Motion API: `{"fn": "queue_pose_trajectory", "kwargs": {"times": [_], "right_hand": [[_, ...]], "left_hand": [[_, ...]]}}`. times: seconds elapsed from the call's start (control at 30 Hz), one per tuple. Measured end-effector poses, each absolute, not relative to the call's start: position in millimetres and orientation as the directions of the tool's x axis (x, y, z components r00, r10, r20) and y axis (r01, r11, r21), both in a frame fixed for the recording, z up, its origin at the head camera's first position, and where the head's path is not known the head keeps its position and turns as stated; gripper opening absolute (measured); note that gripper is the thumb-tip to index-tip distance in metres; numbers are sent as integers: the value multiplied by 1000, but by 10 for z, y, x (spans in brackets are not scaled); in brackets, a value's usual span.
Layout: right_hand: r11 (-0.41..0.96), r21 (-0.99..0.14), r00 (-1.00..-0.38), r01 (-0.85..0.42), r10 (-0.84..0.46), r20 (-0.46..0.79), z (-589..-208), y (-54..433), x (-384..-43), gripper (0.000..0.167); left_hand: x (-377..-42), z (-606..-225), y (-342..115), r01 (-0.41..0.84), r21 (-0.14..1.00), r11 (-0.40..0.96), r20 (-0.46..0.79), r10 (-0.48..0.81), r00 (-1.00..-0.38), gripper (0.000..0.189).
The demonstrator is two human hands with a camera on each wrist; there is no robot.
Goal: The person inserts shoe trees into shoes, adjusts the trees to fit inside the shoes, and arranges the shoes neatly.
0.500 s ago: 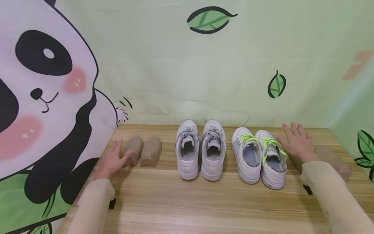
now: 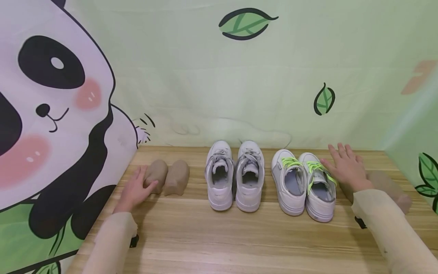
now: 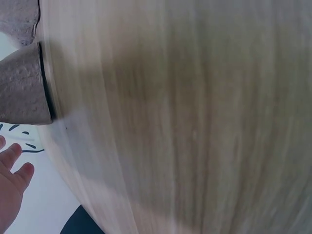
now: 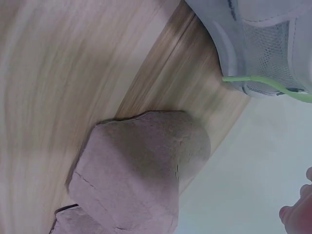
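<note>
My left hand [image 2: 135,190] hovers just left of a pair of brown moulded-pulp shoe inserts [image 2: 176,178], its thumb overlapping the nearer one in the head view. From the left wrist, the fingers [image 3: 10,156] look extended and apart from the insert [image 3: 22,87]. On the other side, my right hand [image 2: 348,170] is spread above a second pair of inserts [image 2: 383,184], which the hand and sleeve partly cover. The right wrist view shows one insert [image 4: 136,170] lying on the wood, with the fingertips [image 4: 304,195] away from it. Neither hand holds anything.
Between the hands stand white sneakers with grey laces [image 2: 249,177] and white sneakers with neon-green laces [image 2: 319,186], toes to the back wall. The wooden surface [image 2: 219,243] meets a printed cloth backdrop [image 2: 191,76] behind and at both sides.
My left hand has shifted slightly right and toward me, its thumb now in front of the left insert. The right hand has drifted slightly left. Shoes and inserts stay put.
</note>
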State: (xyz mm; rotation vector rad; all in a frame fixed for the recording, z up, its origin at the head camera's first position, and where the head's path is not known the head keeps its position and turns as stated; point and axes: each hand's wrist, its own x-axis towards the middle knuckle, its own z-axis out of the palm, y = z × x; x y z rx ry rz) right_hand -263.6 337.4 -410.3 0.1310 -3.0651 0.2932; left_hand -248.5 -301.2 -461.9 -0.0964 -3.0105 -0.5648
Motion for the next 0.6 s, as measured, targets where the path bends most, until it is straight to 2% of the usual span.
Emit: {"fn": "queue_pose_trajectory", "kwargs": {"times": [0.6], "right_hand": [[974,-177,-990,-139,-130,59,-4052,3253,-2623,75]], "left_hand": [[-2518,-4722,-2923,48,459,887,99,3,-995,77]]}}
